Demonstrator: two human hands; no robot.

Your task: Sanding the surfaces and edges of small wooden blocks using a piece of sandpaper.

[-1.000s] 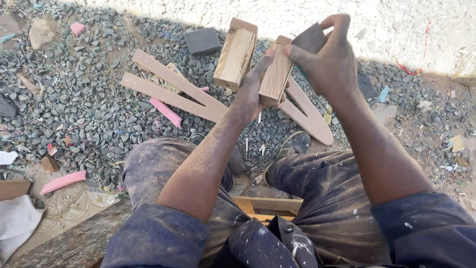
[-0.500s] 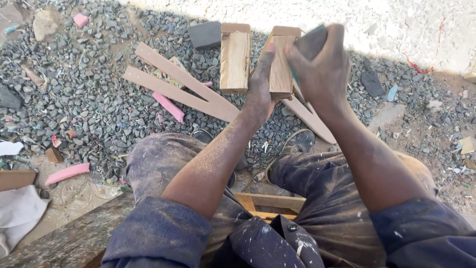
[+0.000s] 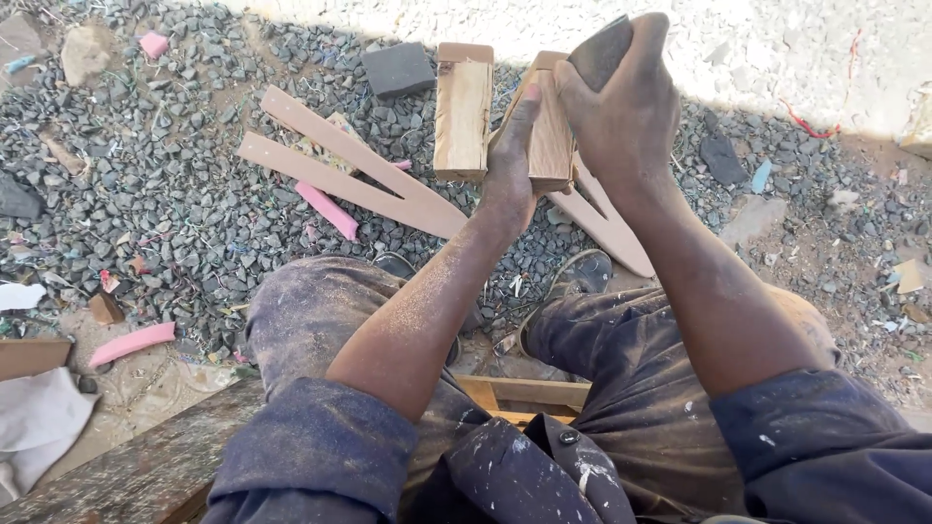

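Wooden block (image 3: 549, 131) in left grip (image 3: 510, 170), sanding pad (image 3: 599, 50) in right grip (image 3: 621, 112), second block (image 3: 462, 112) beside.

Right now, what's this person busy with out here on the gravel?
A seated person holds a wooden block up in the left hand and presses a dark sanding pad against its top with the right hand. A second wooden block shows beside it, but what holds it up is hidden. On the gravel lie pale wooden strips, a grey sanding sponge and pink offcuts. Sawdust coats the forearms and trousers.
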